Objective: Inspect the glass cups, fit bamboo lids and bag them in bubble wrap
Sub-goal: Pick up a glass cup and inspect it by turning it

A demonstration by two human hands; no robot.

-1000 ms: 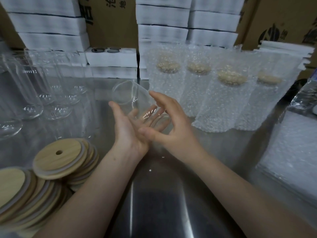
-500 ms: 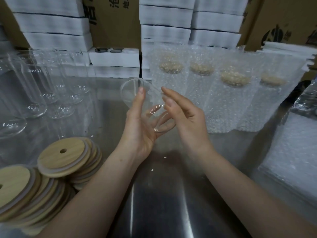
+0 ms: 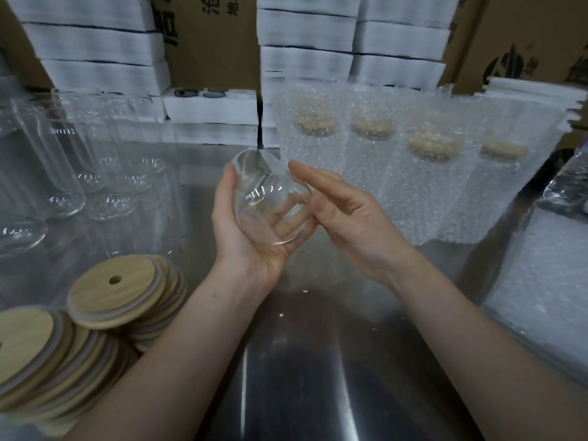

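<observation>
A: Left hand (image 3: 251, 240) cradles the cup (image 3: 270, 198) above the table (image 3: 318, 361), fingers curled beneath; right hand (image 3: 346, 218), fingers straight, touches its side.
B: Turned since a second ago, one end now facing us. Inspection continues, I'd say; lids (image 3: 117, 294) untouched.

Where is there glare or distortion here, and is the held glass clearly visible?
Head view: glare streaks on the table; wide-angle bending tilts the foam boxes at the edges; the glass in the left hand is nearly invisible, only rim highlights show.
</observation>
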